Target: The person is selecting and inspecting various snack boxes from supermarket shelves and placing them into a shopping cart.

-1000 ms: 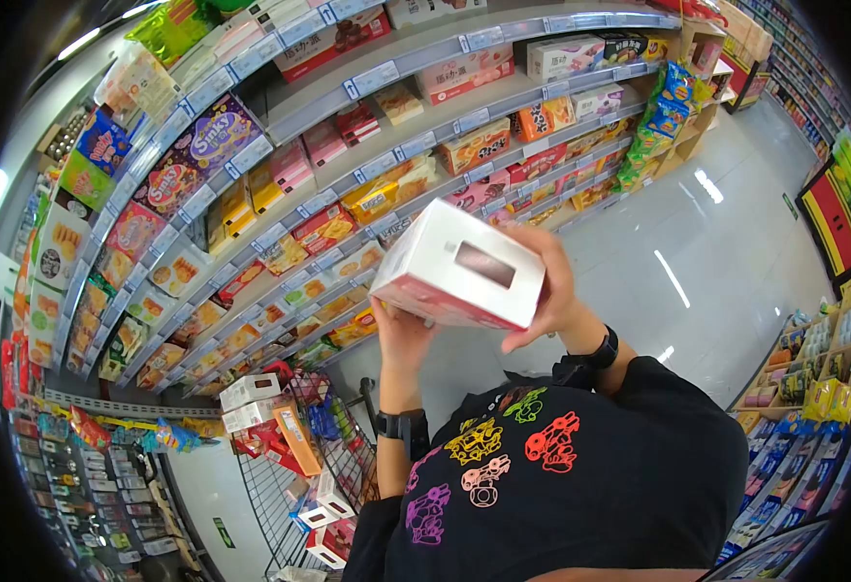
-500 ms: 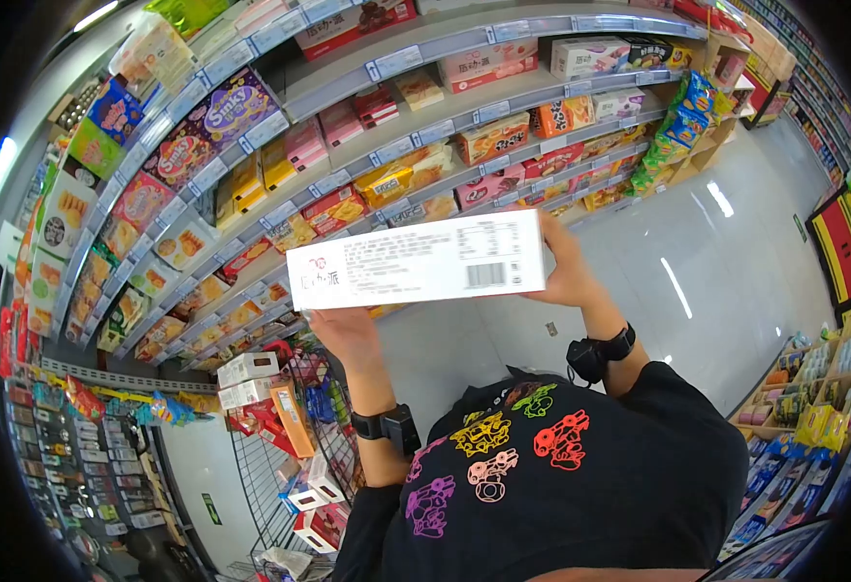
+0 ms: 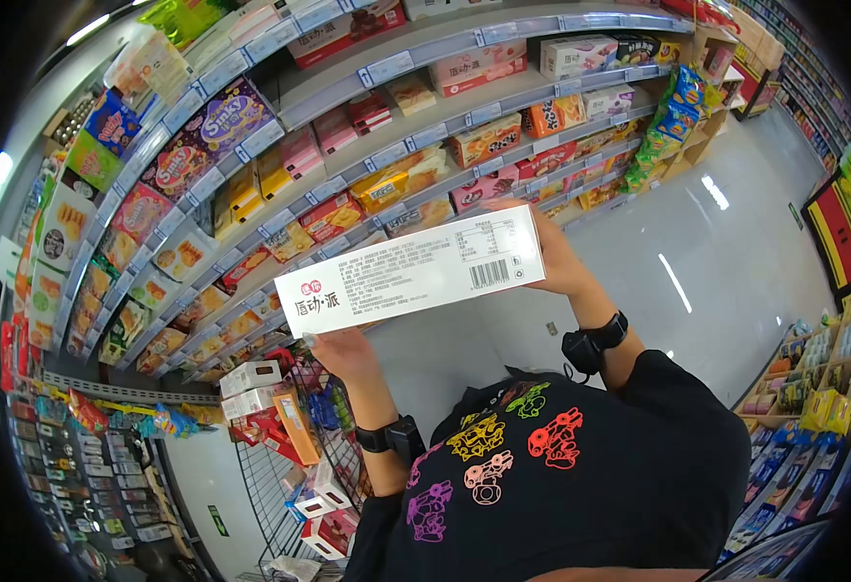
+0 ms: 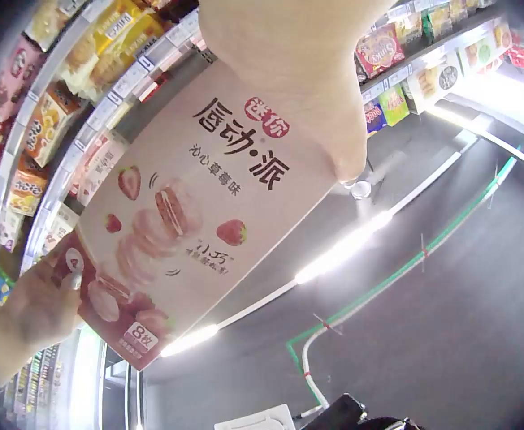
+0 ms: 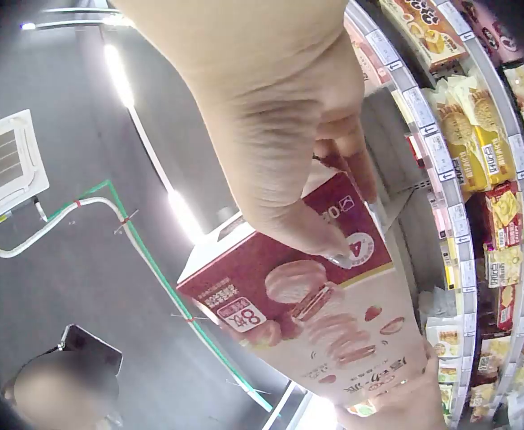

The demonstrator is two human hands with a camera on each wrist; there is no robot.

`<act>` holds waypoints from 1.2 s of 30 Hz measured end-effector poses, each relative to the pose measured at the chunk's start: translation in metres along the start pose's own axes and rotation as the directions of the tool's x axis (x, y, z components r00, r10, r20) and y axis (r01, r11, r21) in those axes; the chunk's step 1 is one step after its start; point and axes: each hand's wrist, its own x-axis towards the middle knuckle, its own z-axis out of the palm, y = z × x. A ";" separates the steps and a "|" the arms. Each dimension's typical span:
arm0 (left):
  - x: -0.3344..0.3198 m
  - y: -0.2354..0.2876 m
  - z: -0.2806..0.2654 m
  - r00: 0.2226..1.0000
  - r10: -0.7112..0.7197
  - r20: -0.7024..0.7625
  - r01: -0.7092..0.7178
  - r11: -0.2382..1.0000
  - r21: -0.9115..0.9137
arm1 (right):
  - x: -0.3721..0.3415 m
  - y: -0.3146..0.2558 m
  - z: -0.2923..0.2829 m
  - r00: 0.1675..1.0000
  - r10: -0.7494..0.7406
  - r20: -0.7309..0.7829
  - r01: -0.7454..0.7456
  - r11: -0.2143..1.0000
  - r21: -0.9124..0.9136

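Observation:
A strawberry pie box (image 3: 411, 267) is held out in front of the body, one hand at either end. Its long white side with print and a barcode faces up in the head view. My left hand (image 3: 350, 357) grips the box's left end from below, thumb at the corner. At the other end my right hand (image 3: 563, 264) holds it, its fingers partly hidden behind the box. In the left wrist view the box's pink front (image 4: 190, 215) shows pies and strawberries. The right wrist view shows the right thumb (image 5: 320, 237) lying on the dark red band of the front.
Shelves (image 3: 377, 155) of boxed and bagged snacks curve along the front and left. A wire shopping cart (image 3: 260, 485) stands at lower left, with white boxes (image 3: 326, 490) and an orange box (image 3: 295, 429) in it. Another display (image 3: 823, 388) stands at right, beyond the tiled floor (image 3: 668, 262).
The box has turned from showing its windowed end to showing its long printed side. Since half a second ago it has tilted slightly, its left end dropping. Both hands stay on it.

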 end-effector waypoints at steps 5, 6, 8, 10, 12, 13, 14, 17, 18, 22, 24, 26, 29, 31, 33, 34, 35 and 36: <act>-0.001 -0.003 0.004 1.000 -0.014 -0.022 0.015 0.999 0.048 | -0.006 0.004 -0.001 0.997 0.056 -0.047 -0.056 0.998 0.013; -0.001 -0.006 0.003 0.999 -0.025 -0.027 0.027 0.997 0.076 | -0.010 0.006 -0.001 0.994 0.082 -0.069 -0.082 0.997 -0.005; -0.001 -0.015 -0.001 0.991 -0.110 -0.073 0.118 0.986 0.120 | -0.017 0.010 -0.003 0.984 0.128 -0.121 -0.133 0.990 -0.040; -0.001 -0.023 0.000 0.954 -0.253 -0.158 0.276 0.950 0.148 | -0.026 0.021 -0.012 0.954 0.285 -0.091 -0.282 0.958 0.049; 0.000 -0.030 0.017 0.903 -0.354 -0.242 0.404 0.891 0.206 | -0.035 0.026 -0.022 0.914 0.402 -0.062 -0.389 0.909 0.149; 0.000 -0.033 0.030 0.872 -0.397 -0.286 0.465 0.855 0.231 | -0.041 0.028 -0.027 0.900 0.424 -0.101 -0.411 0.902 0.133; 0.000 -0.035 0.042 0.837 -0.456 -0.301 0.529 0.816 0.234 | -0.047 0.032 -0.032 0.884 0.445 -0.141 -0.431 0.894 0.118; -0.007 -0.059 0.069 0.792 -0.573 -0.210 0.611 0.734 0.296 | -0.064 0.036 -0.057 0.828 0.486 -0.278 -0.484 0.871 0.080; -0.007 -0.086 0.062 0.770 -0.603 -0.207 0.638 0.723 0.265 | -0.071 0.036 -0.067 0.805 0.497 -0.325 -0.504 0.861 0.070; -0.028 -0.146 0.081 0.777 -0.626 0.062 0.527 0.702 0.478 | -0.102 0.039 -0.120 0.760 0.437 -0.481 -0.541 0.836 -0.095; -0.039 -0.160 0.103 0.682 -0.731 0.029 0.615 0.594 0.520 | -0.116 0.035 -0.144 0.723 0.437 -0.535 -0.575 0.810 -0.115; -0.050 -0.150 0.142 0.653 -0.751 0.093 0.569 0.568 0.595 | -0.129 0.035 -0.165 0.696 0.417 -0.584 -0.574 0.812 -0.103; -0.059 -0.174 0.144 0.605 -0.776 0.179 0.555 0.573 0.603 | -0.135 0.025 -0.179 0.589 0.531 -0.609 -0.664 0.748 0.010; -0.061 -0.185 0.150 0.684 -0.688 0.242 0.359 0.606 0.710 | -0.133 0.021 -0.185 0.514 0.616 -0.597 -0.730 0.680 0.073; -0.055 -0.189 0.158 0.686 -0.693 0.223 0.363 0.592 0.720 | -0.130 0.026 -0.187 0.463 0.670 -0.580 -0.779 0.620 0.095; -0.048 -0.192 0.162 0.697 -0.673 0.246 0.316 0.597 0.738 | -0.130 0.037 -0.189 0.509 0.617 -0.600 -0.743 0.667 0.055; -0.041 -0.196 0.167 0.708 -0.652 0.270 0.269 0.603 0.751 | -0.131 0.052 -0.190 0.554 0.559 -0.617 -0.705 0.709 0.009; -0.033 -0.201 0.171 0.717 -0.632 0.294 0.224 0.609 0.761 | -0.132 0.063 -0.191 0.595 0.498 -0.631 -0.666 0.745 -0.040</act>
